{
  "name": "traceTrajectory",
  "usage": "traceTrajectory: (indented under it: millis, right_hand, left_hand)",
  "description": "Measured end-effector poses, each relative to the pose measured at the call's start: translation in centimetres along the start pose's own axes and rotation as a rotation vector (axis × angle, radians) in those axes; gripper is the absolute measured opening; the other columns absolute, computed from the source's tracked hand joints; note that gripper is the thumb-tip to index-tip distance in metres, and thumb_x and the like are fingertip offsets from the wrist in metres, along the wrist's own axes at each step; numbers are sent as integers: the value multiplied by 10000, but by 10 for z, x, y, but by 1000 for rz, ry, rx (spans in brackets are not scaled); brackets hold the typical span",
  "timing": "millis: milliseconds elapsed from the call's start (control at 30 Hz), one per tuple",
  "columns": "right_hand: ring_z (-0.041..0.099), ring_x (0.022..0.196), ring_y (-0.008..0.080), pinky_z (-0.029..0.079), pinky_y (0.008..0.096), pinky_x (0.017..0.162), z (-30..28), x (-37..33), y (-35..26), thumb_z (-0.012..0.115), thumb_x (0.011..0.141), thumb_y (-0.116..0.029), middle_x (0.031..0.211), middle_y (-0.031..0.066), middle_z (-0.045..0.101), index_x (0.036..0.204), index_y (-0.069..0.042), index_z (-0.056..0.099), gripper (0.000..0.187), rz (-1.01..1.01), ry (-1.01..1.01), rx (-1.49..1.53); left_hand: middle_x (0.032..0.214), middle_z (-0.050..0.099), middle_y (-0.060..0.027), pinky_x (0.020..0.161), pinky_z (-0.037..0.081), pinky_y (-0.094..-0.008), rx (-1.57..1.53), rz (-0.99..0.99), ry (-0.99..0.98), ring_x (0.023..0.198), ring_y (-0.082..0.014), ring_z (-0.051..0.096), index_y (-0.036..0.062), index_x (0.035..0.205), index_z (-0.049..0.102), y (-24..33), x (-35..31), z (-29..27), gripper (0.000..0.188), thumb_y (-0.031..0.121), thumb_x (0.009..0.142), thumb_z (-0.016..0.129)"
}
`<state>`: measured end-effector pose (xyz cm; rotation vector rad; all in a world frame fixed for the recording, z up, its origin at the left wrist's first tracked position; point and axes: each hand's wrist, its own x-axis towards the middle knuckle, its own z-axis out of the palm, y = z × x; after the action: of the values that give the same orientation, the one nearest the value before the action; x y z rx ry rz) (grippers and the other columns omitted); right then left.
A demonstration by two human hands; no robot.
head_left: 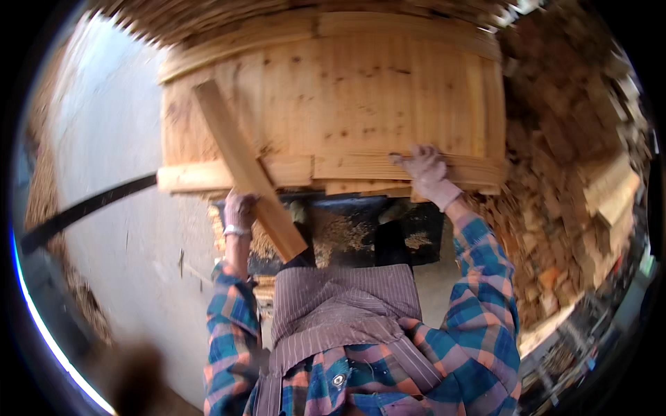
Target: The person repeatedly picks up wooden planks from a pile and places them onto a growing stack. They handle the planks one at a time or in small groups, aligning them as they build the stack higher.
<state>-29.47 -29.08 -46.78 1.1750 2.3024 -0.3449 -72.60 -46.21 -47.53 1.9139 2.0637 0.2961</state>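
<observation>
My gloved left hand (240, 210) grips a short wooden board (232, 142) near its lower half. The board slants from upper left to lower right, across the near edge of a wooden panel work surface (361, 97). Its near end sticks out towards my apron. At the panel's near right, my gloved right hand (429, 173) rests with fingers spread on a wooden strip (374, 166) along the edge. Another length of edge strip (194, 176) lies to the left.
Heaped wood offcuts (555, 173) fill the right side. Stacked boards (229, 24) stand beyond the panel. A dark curved bar (90, 208) reaches towards the panel's left corner, above the grey floor (132, 256). Below, a black mat (354, 232) with wood shavings lies around my feet.
</observation>
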Motion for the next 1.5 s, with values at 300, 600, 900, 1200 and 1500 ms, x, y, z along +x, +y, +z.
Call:
traceTrajectory:
  millis: [300,600,900,1200,1500]
  right_hand:
    - [521,989,280,431,396,895,-13,0,3,601,716,-116,1067,78,519,1323,-297,478,645,-130,367,-35]
    - [386,1271,331,265,453,1110,-3,12,-27,453,927,-206,1337,138,452,1428,-211,353,511,172,-96,-263]
    - [330,1300,295,149,441,1162,37,25,-14,652,776,-330,1381,111,378,1451,-113,292,795,288,-217,-458]
    - [286,1348,287,144,442,1170,50,14,-4,603,805,-346,1429,93,334,1457,-120,256,773,318,-50,-537]
    - [256,1370,299,144,409,1175,41,12,-9,796,630,-379,1504,112,265,1500,-110,153,1115,295,-317,-459]
  left_hand:
    - [900,692,-145,762,533,-373,-1184,-548,26,844,-296,659,74,870,719,-74,-28,15,186,17,746,592]
    - [903,673,-149,807,508,-331,-700,-512,71,859,-245,643,51,1109,594,-168,83,-136,427,76,692,682]
    - [1296,511,-177,944,460,-421,-123,-831,86,1190,-339,524,174,1440,320,-146,109,-115,974,393,636,824]
    - [1230,566,-168,916,478,-389,-74,-841,319,1101,-325,568,99,1351,447,-179,101,-121,889,343,586,828]
    - [1328,503,-195,1033,405,-359,-237,-669,275,1213,-306,508,65,1384,417,-242,106,-128,962,438,603,835]
